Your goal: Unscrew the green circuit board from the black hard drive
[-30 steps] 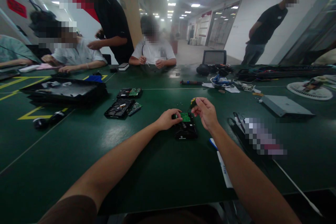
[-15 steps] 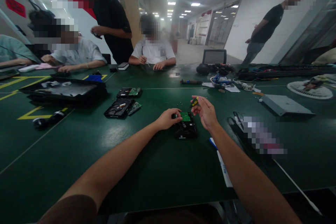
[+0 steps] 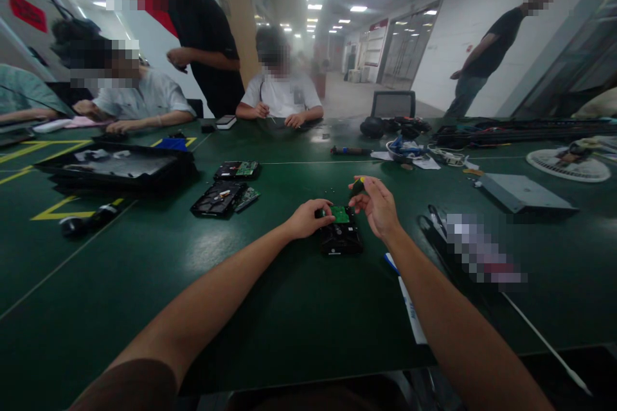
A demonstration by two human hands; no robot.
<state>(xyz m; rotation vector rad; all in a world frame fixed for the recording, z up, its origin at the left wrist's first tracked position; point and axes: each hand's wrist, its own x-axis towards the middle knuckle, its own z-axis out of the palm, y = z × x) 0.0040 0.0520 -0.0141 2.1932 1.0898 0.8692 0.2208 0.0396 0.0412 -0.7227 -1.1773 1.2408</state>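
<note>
A black hard drive (image 3: 341, 239) lies on the dark green table (image 3: 289, 308) in front of me, its green circuit board (image 3: 341, 214) facing up. My left hand (image 3: 308, 218) rests on the drive's far left corner, fingers curled and pressing on the board's edge. Just right of the drive and slightly above it, my right hand (image 3: 379, 205) is closed around a small screwdriver (image 3: 357, 187) with a yellow and black handle, held upright over the drive's far right corner.
Two more opened drives (image 3: 219, 198) (image 3: 238, 170) and a black tray (image 3: 116, 167) lie to the left. A white and blue pen (image 3: 409, 305) lies by my right forearm. A grey box (image 3: 525, 194), cables and tools sit right. People sit and stand across the table.
My right hand has shifted the screwdriver slightly in its fingers, staying above the drive's corner. My left hand has not moved. The standing person at far left lowered an arm.
</note>
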